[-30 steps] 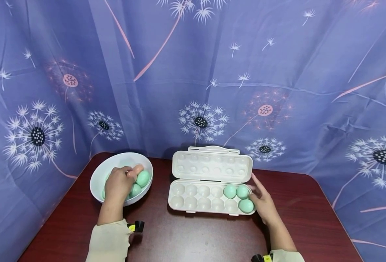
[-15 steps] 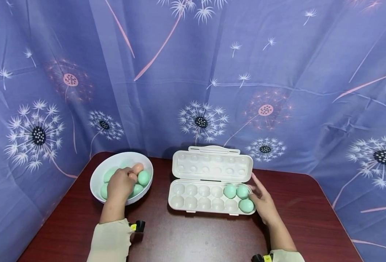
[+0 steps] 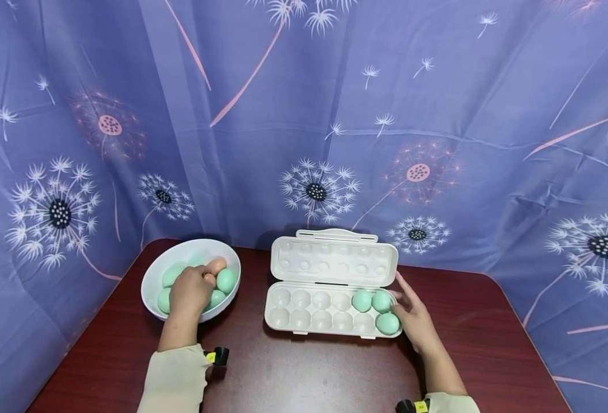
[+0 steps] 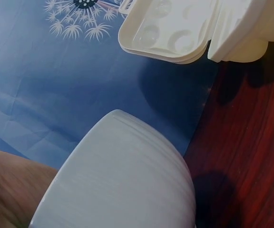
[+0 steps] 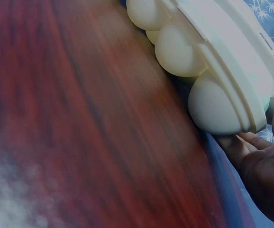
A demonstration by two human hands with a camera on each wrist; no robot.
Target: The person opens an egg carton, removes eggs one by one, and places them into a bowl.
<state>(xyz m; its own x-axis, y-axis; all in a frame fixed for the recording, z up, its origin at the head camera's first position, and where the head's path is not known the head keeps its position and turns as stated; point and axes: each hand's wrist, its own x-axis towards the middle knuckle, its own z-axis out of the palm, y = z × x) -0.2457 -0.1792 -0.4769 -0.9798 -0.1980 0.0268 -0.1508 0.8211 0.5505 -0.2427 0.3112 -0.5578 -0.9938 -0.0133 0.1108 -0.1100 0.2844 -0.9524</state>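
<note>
My left hand [image 3: 190, 291] reaches into the white bowl [image 3: 150, 287], its curled fingers around a brown egg [image 3: 210, 279]; most of the fingertips are hidden behind the hand. Another brown egg [image 3: 217, 264] and several green eggs [image 3: 225, 280] lie around it. At the right end of the open white egg box [image 3: 301, 319], my right hand [image 3: 419, 327] grips the edge, thumb over the rim, other fingers along the outside. Three green eggs [image 3: 388, 323] sit in its rightmost cups. The right wrist view shows fingers [image 5: 234, 147] below the box's end.
The lid [image 3: 335, 262] of the egg box stands raised at the back, before a blue dandelion-print curtain [image 3: 252, 189]. Bowl and box rest apart on a dark red wooden table [image 3: 304, 373]. The bowl's outer wall [image 4: 127, 180] fills much of the left wrist view.
Over the second my left hand has shifted slightly right inside the bowl, uncovering green eggs on its left, and then stayed nearly still. My right hand and the box have not moved.
</note>
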